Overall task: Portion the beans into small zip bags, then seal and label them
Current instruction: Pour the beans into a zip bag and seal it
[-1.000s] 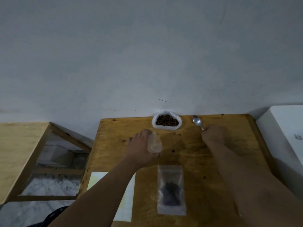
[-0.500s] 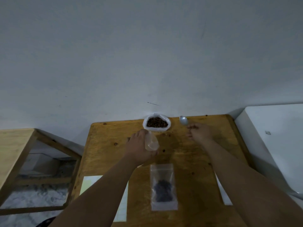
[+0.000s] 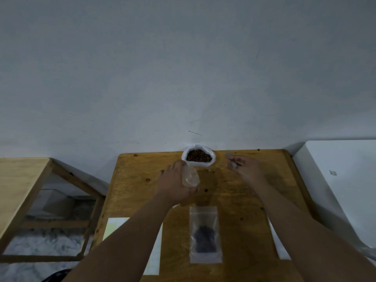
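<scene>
Rt hand (image 3: 245,169), pinching spoon (image 3: 229,155), edged nearer bean sack (image 3: 198,157); lt hand (image 3: 174,183) grips empty zip bag (image 3: 190,176).

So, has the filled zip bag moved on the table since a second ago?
No. The zip bag keeps its place in line with the bean sack; only the camera shifted.

Brown beans (image 3: 198,156) in white bag (image 3: 211,158); clear zip bag (image 3: 205,234), dark contents; yellow-brown wooden table (image 3: 138,180); pale yellow sheet (image 3: 114,226).
</scene>
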